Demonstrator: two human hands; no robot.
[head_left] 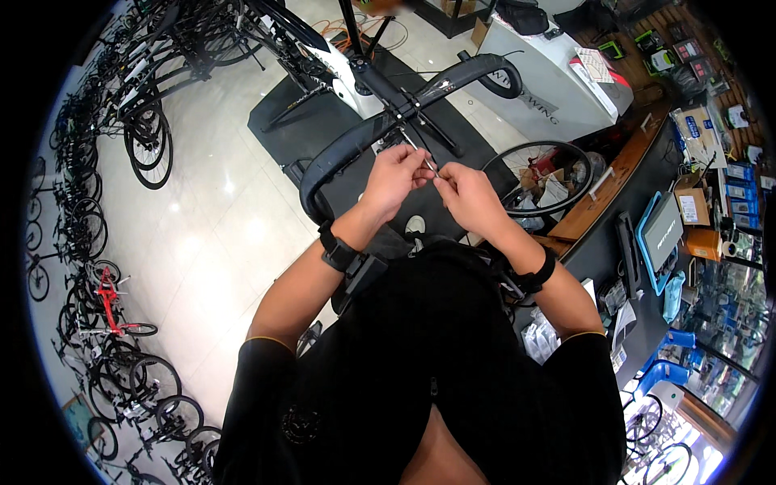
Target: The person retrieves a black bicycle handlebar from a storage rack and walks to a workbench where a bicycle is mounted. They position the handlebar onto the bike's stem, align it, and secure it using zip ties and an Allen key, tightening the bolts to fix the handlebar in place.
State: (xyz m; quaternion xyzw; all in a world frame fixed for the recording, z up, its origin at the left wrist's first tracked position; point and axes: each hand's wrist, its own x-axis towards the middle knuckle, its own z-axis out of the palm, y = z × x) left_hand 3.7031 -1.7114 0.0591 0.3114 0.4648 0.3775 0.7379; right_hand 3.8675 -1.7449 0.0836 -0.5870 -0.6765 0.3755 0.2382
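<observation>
Just in front of me stands a bicycle with a white frame point(333, 69) and a black drop handlebar point(343, 155). My left hand point(394, 184) is closed, its thumb and fingers pinching a thin silvery rod point(410, 139) that slants up toward the handlebar's middle. I cannot tell what kind of tool or part the rod is. At its lower end, my right hand point(470, 200) is closed too, thumb and forefinger pinched close to my left fingertips. What my right fingers hold is mostly hidden. Both hands are on the near side of the bar.
A black mat point(279, 121) lies under the bicycle. To the right, a loose wheel point(586, 182) leans by a long dark counter point(594, 242), near a white display stand point(533, 89). Many bicycles line the left, including a red one point(107, 303).
</observation>
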